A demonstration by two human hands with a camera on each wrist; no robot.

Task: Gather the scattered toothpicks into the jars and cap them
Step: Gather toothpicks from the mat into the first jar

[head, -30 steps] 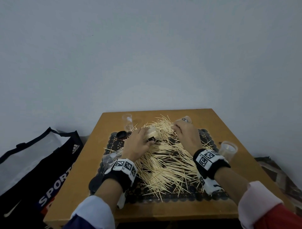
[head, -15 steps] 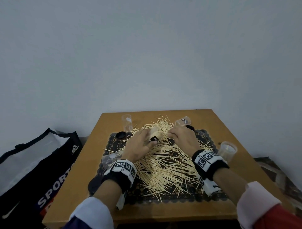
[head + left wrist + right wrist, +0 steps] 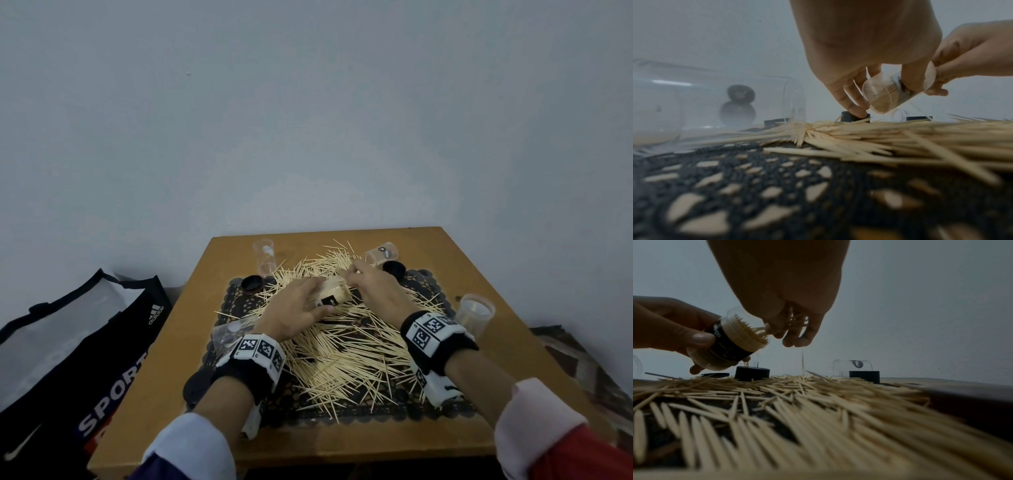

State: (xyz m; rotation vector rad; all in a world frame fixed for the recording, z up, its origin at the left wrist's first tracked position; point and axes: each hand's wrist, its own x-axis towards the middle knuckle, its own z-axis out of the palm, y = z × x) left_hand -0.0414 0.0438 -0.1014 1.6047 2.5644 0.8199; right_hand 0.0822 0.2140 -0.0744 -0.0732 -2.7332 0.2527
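1. Right hand (image 3: 373,291): 1 second ago it worked at the far edge of the pile beside the tipped clear jar (image 3: 382,255); it has since come in to the mouth of the held jar. Fingers pinched on a small bundle of toothpicks (image 3: 795,322), tips entering the opening.
2. Left hand (image 3: 294,308): unchanged in place; wrapped around a clear plastic jar with a black label (image 3: 729,345), tilted toward the right hand, raised above the black lace mat (image 3: 424,409).
3. Meaning for the task: 1 more handful is going in. The jar looks nearly packed, so capping may be close; the bulk of the pale wooden toothpicks (image 3: 346,359) remains scattered over the mat.
4. 1 toothpick (image 3: 803,363) stands upright below the right hand, apparently falling.
5. Black round caps (image 3: 752,373): off the jars, at the far side of the mat.
6. Hard to make out: the bundle's count, hidden by fingers; the contents of the upright jar (image 3: 474,317) right of the mat; the left-side jar (image 3: 715,100), blurred.
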